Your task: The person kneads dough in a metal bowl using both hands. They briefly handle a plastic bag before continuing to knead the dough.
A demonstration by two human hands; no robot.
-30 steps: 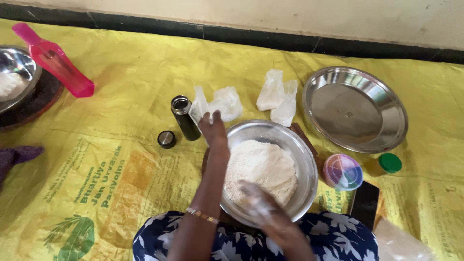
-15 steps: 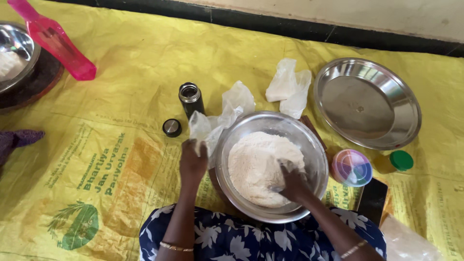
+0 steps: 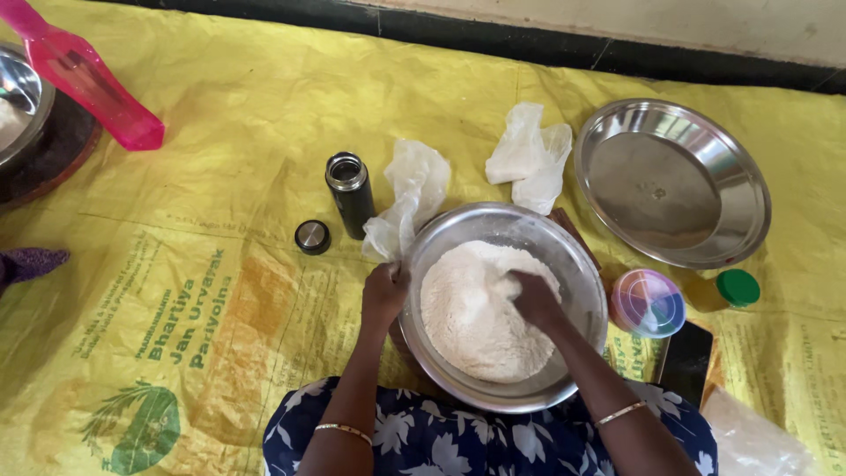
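A steel bowl [image 3: 577,264] full of white flour [image 3: 467,317] sits on the yellow sheet right in front of me. My left hand [image 3: 383,295] grips the bowl's left rim. My right hand [image 3: 533,300] is pressed into the flour, fingers dusted white and curled in it. A crumpled clear plastic bag [image 3: 410,194] lies just beyond my left hand, touching the bowl's rim.
A small open dark flask [image 3: 350,192] and its cap [image 3: 312,236] stand left of the bowl. An empty steel plate [image 3: 674,181] lies far right, with another plastic bag [image 3: 529,154], a lidded round container [image 3: 649,302], a green cap [image 3: 738,286] and a phone [image 3: 686,361]. A pink bottle [image 3: 84,75] lies far left.
My left hand came back from the bag beyond the bowl to the bowl's left rim. My right hand moved up from the near edge into the flour.
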